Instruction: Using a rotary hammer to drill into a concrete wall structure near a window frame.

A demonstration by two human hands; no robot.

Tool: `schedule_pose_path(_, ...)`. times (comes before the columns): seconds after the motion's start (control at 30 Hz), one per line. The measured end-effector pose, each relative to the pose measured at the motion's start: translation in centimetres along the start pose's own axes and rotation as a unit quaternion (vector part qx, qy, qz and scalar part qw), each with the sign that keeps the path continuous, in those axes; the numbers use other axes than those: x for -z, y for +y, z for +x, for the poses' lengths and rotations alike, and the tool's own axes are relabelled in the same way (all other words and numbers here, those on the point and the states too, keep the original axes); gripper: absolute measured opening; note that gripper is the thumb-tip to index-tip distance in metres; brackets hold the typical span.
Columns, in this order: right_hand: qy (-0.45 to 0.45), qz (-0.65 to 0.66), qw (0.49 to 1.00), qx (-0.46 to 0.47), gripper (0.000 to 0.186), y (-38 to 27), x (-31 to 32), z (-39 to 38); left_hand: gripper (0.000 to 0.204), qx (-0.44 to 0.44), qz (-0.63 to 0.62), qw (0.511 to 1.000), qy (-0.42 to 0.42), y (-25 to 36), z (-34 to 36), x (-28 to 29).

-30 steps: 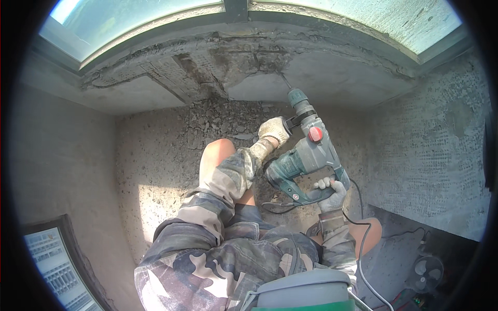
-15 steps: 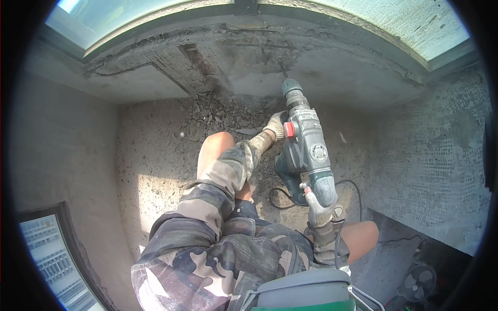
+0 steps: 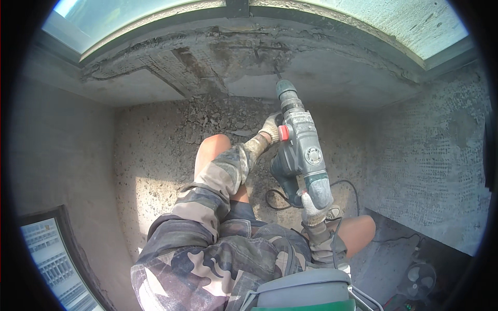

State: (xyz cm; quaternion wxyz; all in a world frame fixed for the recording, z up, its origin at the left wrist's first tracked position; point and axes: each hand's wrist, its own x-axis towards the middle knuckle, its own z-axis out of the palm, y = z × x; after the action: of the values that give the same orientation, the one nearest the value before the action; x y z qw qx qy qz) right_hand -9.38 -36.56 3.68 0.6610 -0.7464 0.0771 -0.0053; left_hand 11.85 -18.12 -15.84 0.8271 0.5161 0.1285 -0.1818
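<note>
A grey-green rotary hammer drill point(image 3: 301, 150) points up and away, its bit tip against the chipped concrete ledge point(image 3: 244, 57) below the window. My left hand point(image 3: 270, 127), in a dusty work glove, grips the drill's side handle by a red knob. My right hand point(image 3: 313, 207), also gloved, is closed around the rear grip. Both forearms wear camouflage sleeves. My bare knees show under the tool.
Concrete rubble point(image 3: 218, 116) lies on the rough floor at the foot of the wall. The drill's black cord point(image 3: 277, 199) loops on the floor. A small fan point(image 3: 420, 277) stands at lower right, a window point(image 3: 49, 259) at lower left. A grey-and-green container point(image 3: 306, 293) is at the bottom edge.
The drill has swung from leaning right to nearly upright, with its bit now on the ledge. My right hand has dropped lower behind the tool.
</note>
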Motion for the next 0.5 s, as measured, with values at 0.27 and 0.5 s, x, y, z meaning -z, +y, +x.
schedule_pose_path(0.27,0.012,0.322,0.938,-0.127,0.008,0.7,2.2,2.7,0.045,-0.044,0.534,0.842,0.062,7.8,-5.2,-4.1)
schedule_pose_path(0.5,-0.048,0.497,0.853,-0.151,0.013,2.8,5.4,5.1,0.046,0.023,0.597,0.799,0.071,9.5,-5.7,-5.3)
